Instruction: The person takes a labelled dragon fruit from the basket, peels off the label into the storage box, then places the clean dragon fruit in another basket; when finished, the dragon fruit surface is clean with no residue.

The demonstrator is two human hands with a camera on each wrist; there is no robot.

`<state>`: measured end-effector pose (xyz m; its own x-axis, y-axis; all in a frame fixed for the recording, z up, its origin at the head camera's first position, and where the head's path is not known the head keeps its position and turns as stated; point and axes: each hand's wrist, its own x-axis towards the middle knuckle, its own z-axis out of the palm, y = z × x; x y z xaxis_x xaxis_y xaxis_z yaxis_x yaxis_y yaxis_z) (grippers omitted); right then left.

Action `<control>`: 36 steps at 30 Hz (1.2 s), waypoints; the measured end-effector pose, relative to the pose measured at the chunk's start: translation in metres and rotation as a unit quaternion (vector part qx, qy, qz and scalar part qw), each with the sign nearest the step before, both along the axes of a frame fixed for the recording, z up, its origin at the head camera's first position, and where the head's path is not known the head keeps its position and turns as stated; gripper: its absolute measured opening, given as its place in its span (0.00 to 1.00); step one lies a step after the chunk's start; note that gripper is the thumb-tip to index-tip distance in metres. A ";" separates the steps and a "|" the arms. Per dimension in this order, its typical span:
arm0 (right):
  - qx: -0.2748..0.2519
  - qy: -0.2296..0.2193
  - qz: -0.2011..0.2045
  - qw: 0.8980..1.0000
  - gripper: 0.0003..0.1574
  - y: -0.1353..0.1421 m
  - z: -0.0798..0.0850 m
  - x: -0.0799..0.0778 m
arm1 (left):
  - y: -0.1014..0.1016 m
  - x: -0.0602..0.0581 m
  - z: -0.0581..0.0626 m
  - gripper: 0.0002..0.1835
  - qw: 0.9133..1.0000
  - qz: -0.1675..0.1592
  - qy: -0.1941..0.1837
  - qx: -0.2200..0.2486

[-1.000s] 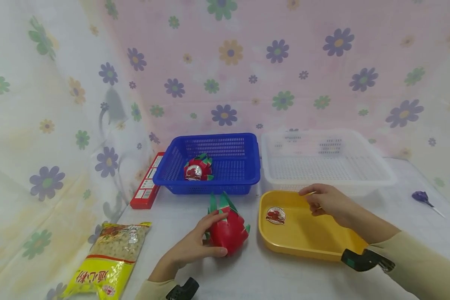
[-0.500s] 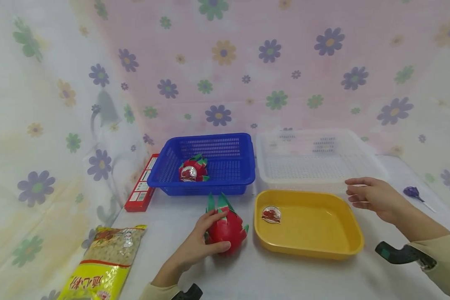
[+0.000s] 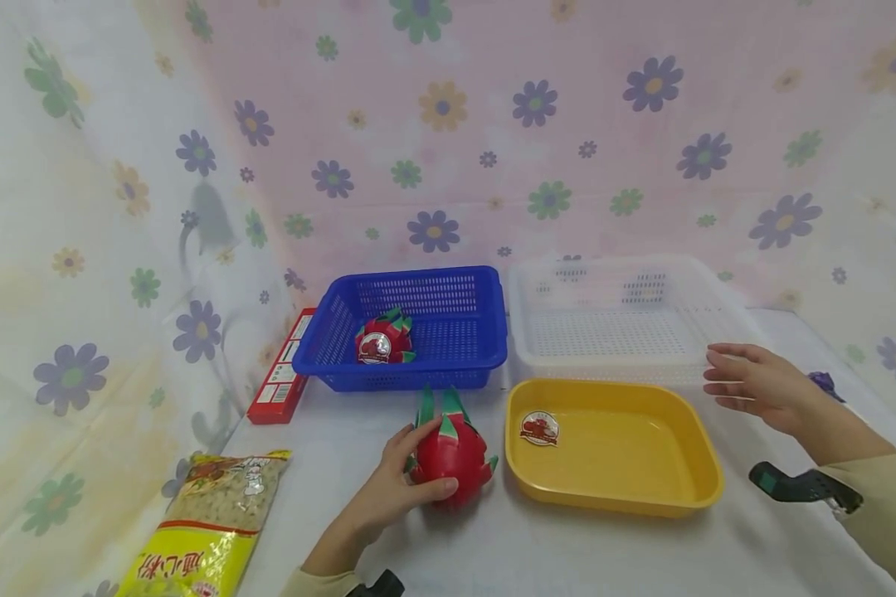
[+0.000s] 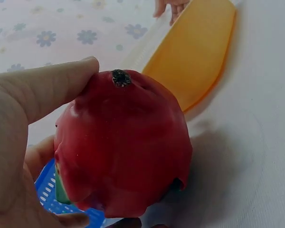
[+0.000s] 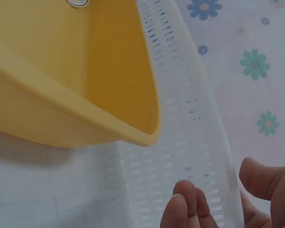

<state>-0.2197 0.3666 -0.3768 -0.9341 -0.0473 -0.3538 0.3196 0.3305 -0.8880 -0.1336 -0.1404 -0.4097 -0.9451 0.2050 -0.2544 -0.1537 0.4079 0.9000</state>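
Observation:
My left hand (image 3: 394,489) grips a red dragon fruit (image 3: 451,464) with green leaf tips, thumb on the near side and fingers round its left side. In the left wrist view the fruit's smooth red end (image 4: 123,147) with a dark stem spot faces the camera. Right of it stands a yellow tray (image 3: 620,497), with a round dragon fruit sticker (image 3: 540,428) at its left end. My right hand (image 3: 762,390) holds nothing; its fingers are extended beside the front right corner of the white basket (image 3: 538,361), and the thumb is apart from them in the right wrist view.
A blue basket (image 3: 403,377) with another dragon fruit (image 3: 388,336) inside stands behind the held one. Left of it lie a red box (image 3: 280,385) and a yellow bag of pasta (image 3: 209,514). A purple-wrapped lollipop (image 3: 824,383) is partly hidden behind my right hand.
My right hand has moved right, from over the yellow tray to beside the white basket's corner. My left hand keeps its grip on the dragon fruit, whose leafy top has shifted slightly.

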 end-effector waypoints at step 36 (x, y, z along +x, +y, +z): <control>-0.050 0.095 -0.050 0.993 0.35 -0.007 -0.030 -0.005 | 0.015 -0.004 -0.001 0.45 0.992 0.037 -0.063 0.101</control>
